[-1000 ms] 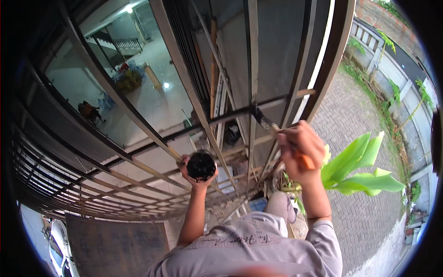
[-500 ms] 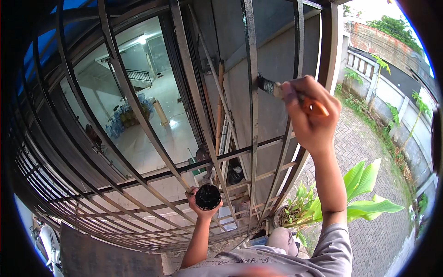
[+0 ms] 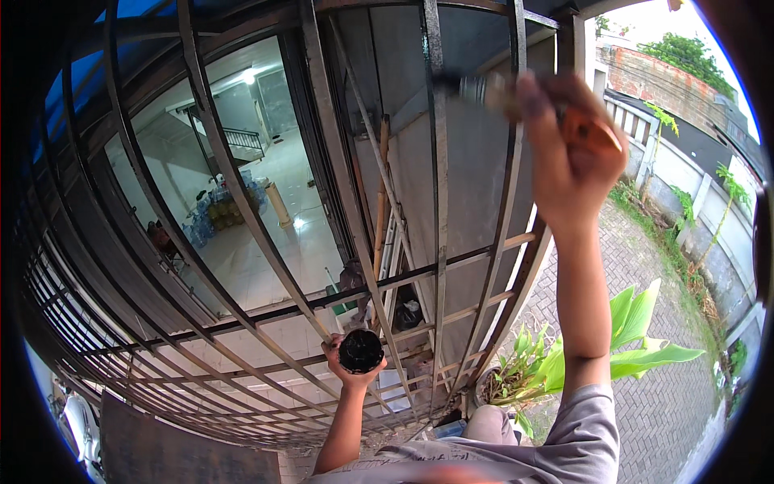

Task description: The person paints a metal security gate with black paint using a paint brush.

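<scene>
My right hand point(image 3: 576, 149) is closed round the orange handle of a paintbrush point(image 3: 476, 87), raised at the upper right and smeared by motion. Its dark bristles meet an upright metal bar point(image 3: 438, 153) of the grille; the bar looks wet and black up high. Low in the middle, my left hand point(image 3: 355, 373) grips a round can of black paint point(image 3: 361, 352), its open top facing up. The can is close to the lower bars. Black paint also coats a horizontal rail point(image 3: 322, 302) just above it.
Behind the grille, a doorway shows a tiled room point(image 3: 282, 242) with several large plastic bottles point(image 3: 222, 206). Poles point(image 3: 382, 194) lean against the grey panel behind the bars. A broad-leaved plant point(image 3: 633, 339) stands by my right arm, beside a paved path point(image 3: 637, 403) and a low wall.
My right hand has moved up and slightly right, carrying the brush higher along the same bar. My left hand with the can has barely shifted.
</scene>
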A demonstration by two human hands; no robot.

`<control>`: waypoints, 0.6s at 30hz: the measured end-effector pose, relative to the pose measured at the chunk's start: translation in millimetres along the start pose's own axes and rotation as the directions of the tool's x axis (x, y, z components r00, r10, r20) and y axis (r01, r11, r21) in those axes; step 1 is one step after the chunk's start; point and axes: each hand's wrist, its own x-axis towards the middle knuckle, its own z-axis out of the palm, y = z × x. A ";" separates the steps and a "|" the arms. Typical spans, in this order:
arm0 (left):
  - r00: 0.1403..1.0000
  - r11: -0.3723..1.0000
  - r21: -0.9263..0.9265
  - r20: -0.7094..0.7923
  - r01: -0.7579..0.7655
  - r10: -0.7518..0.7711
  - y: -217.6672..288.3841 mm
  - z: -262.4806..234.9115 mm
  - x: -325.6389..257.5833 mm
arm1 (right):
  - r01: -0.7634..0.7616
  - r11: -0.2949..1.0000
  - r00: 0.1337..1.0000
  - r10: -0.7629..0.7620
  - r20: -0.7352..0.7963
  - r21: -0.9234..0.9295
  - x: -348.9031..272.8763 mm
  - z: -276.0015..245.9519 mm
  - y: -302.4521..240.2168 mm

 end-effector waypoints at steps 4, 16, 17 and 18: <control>0.993 0.998 -0.024 -0.100 -0.064 0.061 10.2 7.5 8.7 | 0.028 0.999 0.998 -0.026 -0.057 0.029 9.1 0.5 10.6; 0.989 0.991 -0.024 -0.074 -0.134 0.132 -4.4 5.2 -1.6 | -0.153 0.981 0.987 0.146 0.063 0.122 22.8 -12.4 5.8; 0.987 0.990 -0.014 -0.080 -0.144 0.142 -2.8 5.8 -0.4 | -0.173 0.980 0.985 0.170 0.044 0.097 18.7 -18.8 9.8; 0.986 0.989 -0.015 -0.080 -0.148 0.146 -3.5 4.3 1.7 | -0.194 0.978 0.981 0.193 0.025 0.072 15.9 -22.4 10.4</control>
